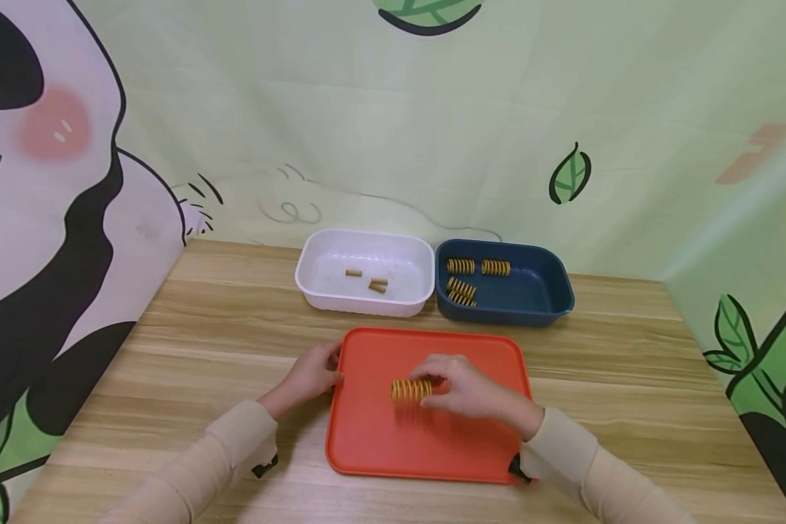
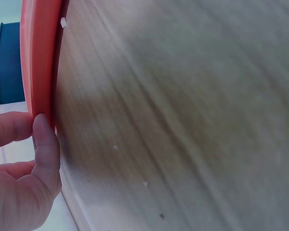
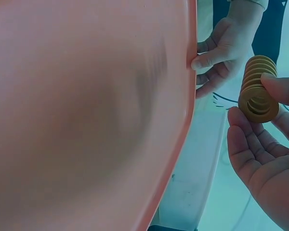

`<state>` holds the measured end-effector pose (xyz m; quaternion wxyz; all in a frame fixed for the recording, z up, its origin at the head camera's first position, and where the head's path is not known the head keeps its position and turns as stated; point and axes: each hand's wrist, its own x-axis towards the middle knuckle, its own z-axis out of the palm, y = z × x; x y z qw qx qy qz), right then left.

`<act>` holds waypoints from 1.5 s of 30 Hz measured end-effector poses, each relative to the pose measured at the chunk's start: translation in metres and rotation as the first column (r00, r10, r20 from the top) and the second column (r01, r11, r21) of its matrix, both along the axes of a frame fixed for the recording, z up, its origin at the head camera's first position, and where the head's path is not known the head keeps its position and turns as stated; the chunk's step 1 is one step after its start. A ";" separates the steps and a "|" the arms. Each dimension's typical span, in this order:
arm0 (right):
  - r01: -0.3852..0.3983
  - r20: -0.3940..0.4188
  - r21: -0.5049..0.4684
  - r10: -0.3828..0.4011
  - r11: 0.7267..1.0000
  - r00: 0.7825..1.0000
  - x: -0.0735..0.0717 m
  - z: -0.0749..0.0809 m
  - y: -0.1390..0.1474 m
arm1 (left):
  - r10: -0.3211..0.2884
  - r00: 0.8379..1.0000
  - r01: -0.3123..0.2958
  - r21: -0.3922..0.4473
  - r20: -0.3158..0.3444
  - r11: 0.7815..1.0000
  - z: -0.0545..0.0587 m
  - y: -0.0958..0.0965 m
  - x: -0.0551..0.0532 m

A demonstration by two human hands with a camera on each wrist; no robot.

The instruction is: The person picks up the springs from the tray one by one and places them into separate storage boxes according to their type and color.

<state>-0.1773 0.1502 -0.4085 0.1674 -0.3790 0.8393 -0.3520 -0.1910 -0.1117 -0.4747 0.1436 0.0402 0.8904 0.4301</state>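
Observation:
A yellow coil spring (image 1: 407, 391) is pinched between the thumb and fingers of my right hand (image 1: 465, 389), raised over the red tray (image 1: 367, 447). Seen from the right wrist, the spring (image 3: 258, 91) shows its round hollow end. On the tray's left side, my left hand (image 1: 309, 373) grips the rim. The left wrist view has the thumb and a finger of that hand (image 2: 26, 168) meeting at the tray's edge (image 2: 41, 62).
Behind the tray stand a white bin (image 1: 321, 300) with 3 small brass-coloured pins (image 1: 354, 274), and, touching it on the right, a dark blue bin (image 1: 530, 295) with several yellow springs (image 1: 495, 268). A printed cloth wall (image 1: 268, 131) rises behind the wooden table (image 1: 236, 306).

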 end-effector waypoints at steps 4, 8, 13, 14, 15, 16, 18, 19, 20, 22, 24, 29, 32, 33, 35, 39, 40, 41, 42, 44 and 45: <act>0.006 -0.019 -0.009 -0.006 1.000 1.000 -0.002 0.000 0.001 | 0.000 1.000 0.000 0.005 0.001 1.000 -0.001 0.000 0.000; 0.024 -0.014 -0.012 -0.024 1.000 1.000 -0.005 0.001 0.002 | 0.001 1.000 -0.001 0.008 0.001 1.000 -0.001 0.000 -0.001; 0.056 0.004 -0.016 -0.056 0.998 0.998 -0.007 0.004 0.002 | 0.000 1.000 0.000 0.008 0.001 1.000 -0.001 0.000 -0.001; 0.063 0.010 -0.018 -0.063 0.998 0.998 -0.007 0.004 0.003 | 0.000 1.000 0.000 0.008 0.001 1.000 -0.001 0.000 -0.001; 0.068 0.014 -0.018 -0.068 0.998 0.998 -0.007 0.004 0.003 | 0.000 1.000 0.000 0.009 0.001 1.000 -0.001 0.000 -0.001; 0.072 0.016 -0.016 -0.072 0.997 0.997 -0.007 0.004 0.003 | -0.002 1.000 0.002 0.011 0.000 1.000 -0.001 0.000 -0.001; 0.084 0.024 -0.018 -0.083 0.996 0.996 -0.008 0.004 0.005 | -0.001 1.000 0.001 0.012 0.001 1.000 -0.001 0.000 -0.001; 0.084 0.020 -0.019 -0.083 0.996 0.996 -0.009 0.003 0.005 | -0.001 1.000 0.001 0.014 0.001 1.000 -0.001 0.000 -0.001; 0.085 0.017 -0.020 -0.084 0.996 0.996 -0.009 0.003 0.006 | -0.001 1.000 0.001 0.015 0.002 1.000 -0.001 0.000 -0.001; 0.086 0.009 -0.021 -0.086 0.996 0.996 -0.010 0.002 0.007 | -0.003 1.000 0.003 0.018 0.002 1.000 -0.002 0.000 -0.001; 0.090 0.003 -0.026 -0.090 0.996 0.996 -0.012 0.002 0.008 | -0.004 1.000 0.004 0.018 -0.001 1.000 -0.002 0.000 -0.001; 0.104 -0.009 -0.047 -0.104 0.994 0.995 -0.015 0.002 0.011 | -0.009 1.000 0.009 0.010 -0.017 1.000 -0.001 0.000 0.000; 0.114 -0.026 -0.053 -0.116 0.992 0.993 -0.018 0.002 0.013 | -0.008 1.000 0.008 0.004 -0.016 1.000 0.000 0.000 0.000; 0.118 -0.032 -0.055 -0.120 0.992 0.992 -0.019 0.002 0.014 | -0.009 1.000 0.009 0.001 -0.019 1.000 0.000 0.000 0.000; 0.129 -0.038 -0.053 -0.131 0.990 0.991 -0.021 0.002 0.015 | -0.007 1.000 0.007 -0.002 -0.019 1.000 0.000 0.000 0.000; 0.149 -0.046 -0.052 -0.152 0.987 0.987 -0.023 0.003 0.018 | -0.010 1.000 0.009 -0.006 -0.027 1.000 0.000 -0.001 0.000; 0.154 -0.048 -0.052 -0.157 0.987 0.986 -0.024 0.003 0.018 | -0.008 1.000 0.007 -0.004 -0.026 1.000 0.000 -0.001 0.000; 0.157 -0.050 -0.053 -0.160 0.986 0.986 -0.024 0.003 0.019 | -0.009 0.999 0.009 -0.005 -0.031 1.000 0.000 -0.001 0.000; 0.160 -0.053 -0.053 -0.163 0.986 0.985 -0.025 0.003 0.019 | -0.010 1.000 0.010 -0.003 -0.030 1.000 0.000 -0.001 0.001; 0.166 -0.051 -0.058 -0.169 0.984 0.984 -0.026 0.002 0.020 | -0.009 1.000 0.010 0.002 -0.030 1.000 0.000 -0.001 0.001; 0.169 -0.053 -0.059 -0.172 0.984 0.984 -0.026 0.002 0.020 | -0.011 0.999 0.011 0.004 -0.031 1.000 0.000 -0.001 0.001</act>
